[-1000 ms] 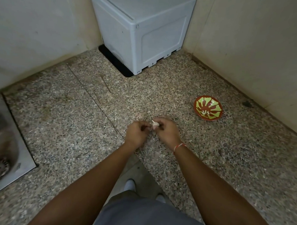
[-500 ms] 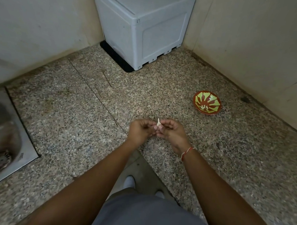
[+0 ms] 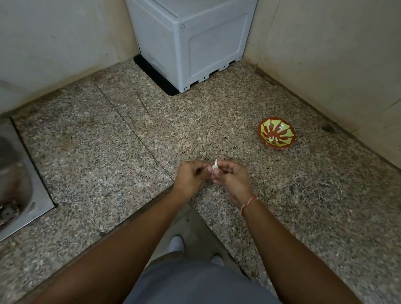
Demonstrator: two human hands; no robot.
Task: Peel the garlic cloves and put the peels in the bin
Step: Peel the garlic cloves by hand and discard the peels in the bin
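Speckled granite worktop [image 3: 84,160] wedged into a tiled corner, grey box [image 3: 195,36] at the far end, steel sink [image 3: 12,180] off to the left. Over the near edge, left hand [image 3: 190,177] and right hand [image 3: 234,179] knuckle to knuckle, both grips curled tight, pinching one garlic clove [image 3: 215,168] between the fingertips. Pale sliver of peel poking up from the pinch. Red thread round the right wrist. Far right on the worktop, red-and-green bowl [image 3: 276,134] with pale bits inside, well apart from the hands. Compared with a second ago: clove then tucked low between the fingers, now with that peel tip raised above them; hands in much the same spot, grips just as tight.
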